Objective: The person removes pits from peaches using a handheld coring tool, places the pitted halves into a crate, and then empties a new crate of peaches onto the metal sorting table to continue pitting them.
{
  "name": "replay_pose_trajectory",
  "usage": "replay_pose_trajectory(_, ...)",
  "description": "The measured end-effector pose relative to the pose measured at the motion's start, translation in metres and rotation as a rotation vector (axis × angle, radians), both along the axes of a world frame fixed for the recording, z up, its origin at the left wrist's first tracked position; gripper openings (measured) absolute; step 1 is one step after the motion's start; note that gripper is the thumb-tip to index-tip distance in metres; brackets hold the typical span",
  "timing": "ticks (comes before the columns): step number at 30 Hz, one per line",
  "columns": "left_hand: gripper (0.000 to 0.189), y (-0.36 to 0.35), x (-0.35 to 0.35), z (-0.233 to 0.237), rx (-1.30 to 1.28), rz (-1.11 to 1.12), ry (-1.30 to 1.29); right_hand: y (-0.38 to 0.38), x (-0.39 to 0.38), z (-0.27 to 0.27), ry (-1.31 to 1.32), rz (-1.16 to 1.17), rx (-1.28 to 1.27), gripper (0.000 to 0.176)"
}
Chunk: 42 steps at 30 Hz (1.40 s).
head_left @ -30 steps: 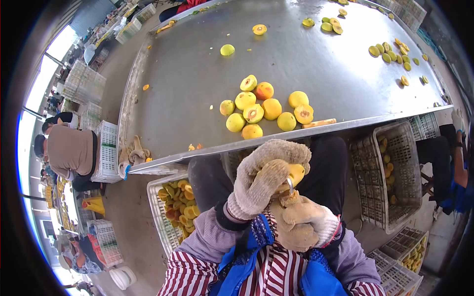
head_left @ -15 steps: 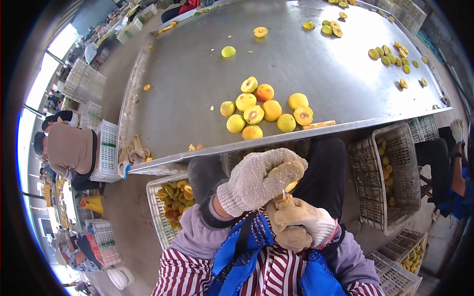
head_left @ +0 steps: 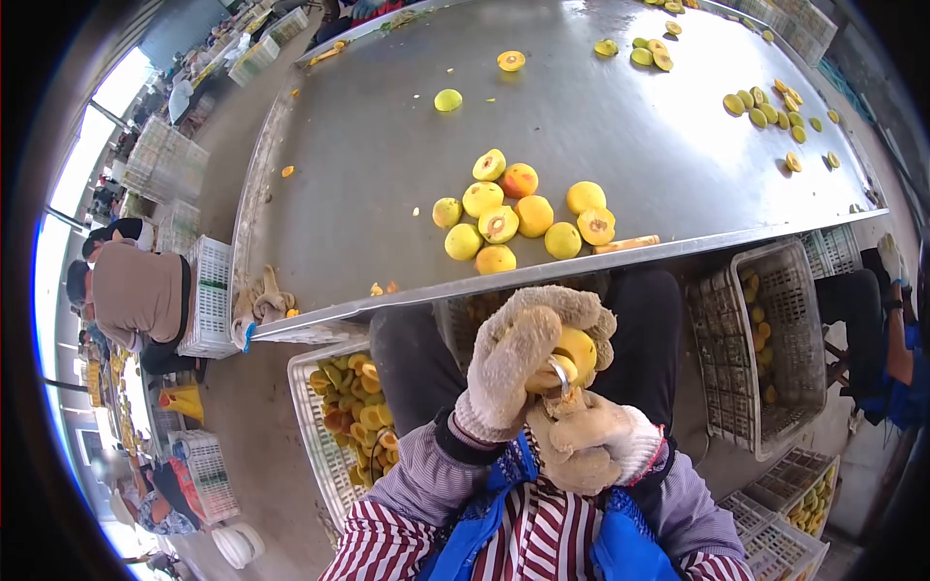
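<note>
My left hand, in a knitted work glove, is closed around a yellow peach above my lap. My right hand, gloved as well, grips a pitting tool whose curved metal loop meets the peach; its handle is mostly hidden by my fingers. In front of me on the metal table lies a cluster of cut yellow peaches, some showing their cut faces. Beside them at the table's edge rests a pale wooden-looking stick.
A crate of peach halves stands left of my legs. Another tall crate with peaches is at my right. More peach halves lie on the far right of the table. A co-worker sits at the left; another person's arm shows at right.
My left hand has turned and opened up its view, so the peach inside now shows. The tool's metal loop now shows against the fruit. My right hand has barely moved.
</note>
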<state>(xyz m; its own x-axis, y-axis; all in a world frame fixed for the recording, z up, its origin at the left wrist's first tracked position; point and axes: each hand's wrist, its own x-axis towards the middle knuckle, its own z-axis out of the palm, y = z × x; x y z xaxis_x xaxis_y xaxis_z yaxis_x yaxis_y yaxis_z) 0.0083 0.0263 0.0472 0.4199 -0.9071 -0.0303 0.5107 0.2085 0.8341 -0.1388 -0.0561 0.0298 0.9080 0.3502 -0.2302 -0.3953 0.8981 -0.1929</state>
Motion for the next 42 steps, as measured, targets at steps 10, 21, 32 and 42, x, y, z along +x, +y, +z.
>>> replay_pose_trajectory(10, 0.046, -0.013, 0.03, -0.011, -0.079, 0.141, 0.456, -0.004, 0.009, 0.032, 0.236, -0.225, -0.786, 0.02)
replay_pose_trajectory(21, 0.058, 0.002, 0.011, -0.006, -0.132, 0.169, 0.371, 0.021, 0.057, 0.005, 0.221, -0.745, -0.979, 0.032)
replay_pose_trajectory(32, 0.049, 0.038, 0.027, -0.036, -0.128, 0.023, 0.557, 0.001, 0.039, 0.039, 0.225, -0.376, -0.674, 0.008)
replay_pose_trajectory(42, 0.046, 0.11, 0.076, -0.039, 0.108, 0.415, 0.237, 0.009, 0.043, -0.011, 0.138, -0.063, -1.592, 0.043)
